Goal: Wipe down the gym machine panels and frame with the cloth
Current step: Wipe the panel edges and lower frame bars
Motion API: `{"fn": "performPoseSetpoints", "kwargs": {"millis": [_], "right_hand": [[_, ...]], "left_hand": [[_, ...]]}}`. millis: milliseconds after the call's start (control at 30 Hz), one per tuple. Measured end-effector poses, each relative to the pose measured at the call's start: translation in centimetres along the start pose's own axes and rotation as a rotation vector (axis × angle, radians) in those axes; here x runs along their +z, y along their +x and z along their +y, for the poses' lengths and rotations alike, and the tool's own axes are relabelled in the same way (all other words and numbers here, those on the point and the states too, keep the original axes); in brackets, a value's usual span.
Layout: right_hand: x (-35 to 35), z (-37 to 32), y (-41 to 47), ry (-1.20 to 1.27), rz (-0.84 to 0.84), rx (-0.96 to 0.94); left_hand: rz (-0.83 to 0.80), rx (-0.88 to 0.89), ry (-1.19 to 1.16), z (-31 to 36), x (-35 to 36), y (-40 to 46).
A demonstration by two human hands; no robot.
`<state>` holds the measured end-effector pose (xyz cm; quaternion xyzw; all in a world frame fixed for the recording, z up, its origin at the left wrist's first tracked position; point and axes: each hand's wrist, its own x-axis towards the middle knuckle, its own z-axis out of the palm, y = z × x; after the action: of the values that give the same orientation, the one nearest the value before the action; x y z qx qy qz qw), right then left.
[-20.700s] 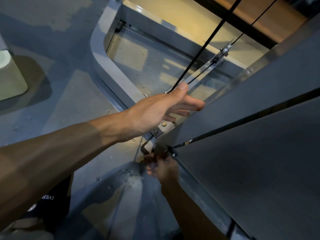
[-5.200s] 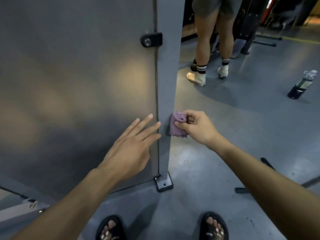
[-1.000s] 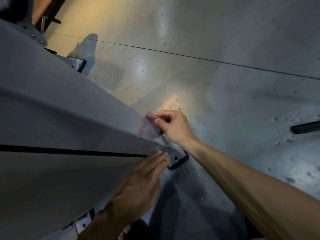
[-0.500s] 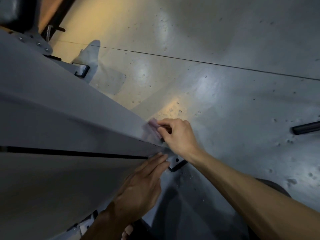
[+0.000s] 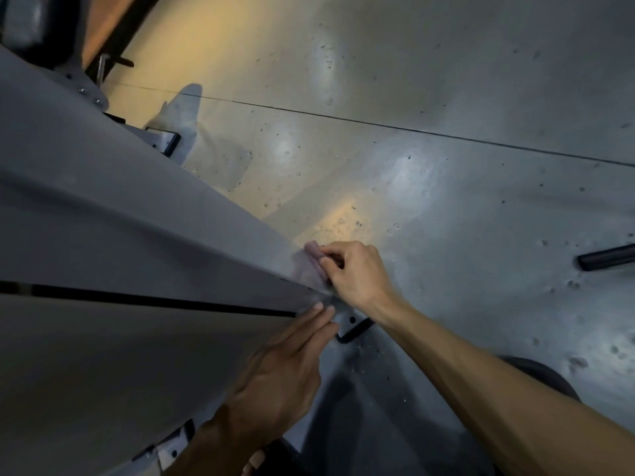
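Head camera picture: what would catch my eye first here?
Two bare hands meet low at the corner of a big grey machine panel filling the left side. The right hand pinches a small purple cloth against the panel's edge, while the left hand lies flat with straight fingers on the panel just below. Speckled grey floor spreads behind.

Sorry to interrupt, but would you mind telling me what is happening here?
A person is wiping a gym machine. The right hand pinches a purple cloth against the grey post, near its foot plate on the floor. The left hand rests flat, fingers straight, on the panel beside it.
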<state>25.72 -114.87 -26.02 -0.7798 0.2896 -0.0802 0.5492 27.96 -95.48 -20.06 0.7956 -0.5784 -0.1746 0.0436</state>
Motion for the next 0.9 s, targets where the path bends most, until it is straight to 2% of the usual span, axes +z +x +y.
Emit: {"fn": "performPoseSetpoints", "kwargs": {"millis": [100,200,300,367,433,533,667,767,833,900], "right_hand": [[0.2,-0.4,-0.3,0.115,0.02,0.029],[-0.8,-3.8,-0.1,0.248,0.068,-0.101],[-1.1,-4.8,0.2,0.202,0.139,-0.231],[-0.6,-2.9,0.6,0.074,0.111,-0.181],[0.0,-0.6,0.8,-0.011,0.017,-0.053],[0.3,-0.4,1.0,0.027,-0.008,0.009],[-1.1,-5.3,1.0,0.222,0.123,-0.184],[-1.7,-6.0,0.8,0.227,0.148,-0.275],[-1.2,-3.1,0.8,0.097,0.066,-0.198],[-0.6,0.6,-0.1,-0.009,-0.05,-0.038]], "left_hand": [[0.003,-0.002,0.009,0.2,-0.3,-0.2],[0.012,-0.013,-0.005,0.2,-0.4,-0.1],[0.021,-0.017,-0.018,0.2,-0.4,0.0],[0.027,-0.012,-0.019,0.2,-0.5,-0.1],[0.03,0.003,-0.001,0.4,-0.7,-0.1],[0.031,0.004,-0.005,0.3,-0.6,-0.2],[0.047,-0.016,-0.047,0.1,-0.2,-0.3],[0.052,-0.017,-0.052,0.1,-0.1,-0.4],[0.052,-0.027,-0.057,-0.2,0.0,-0.6],[0.052,-0.028,-0.056,-0.4,0.1,-0.8]]}}
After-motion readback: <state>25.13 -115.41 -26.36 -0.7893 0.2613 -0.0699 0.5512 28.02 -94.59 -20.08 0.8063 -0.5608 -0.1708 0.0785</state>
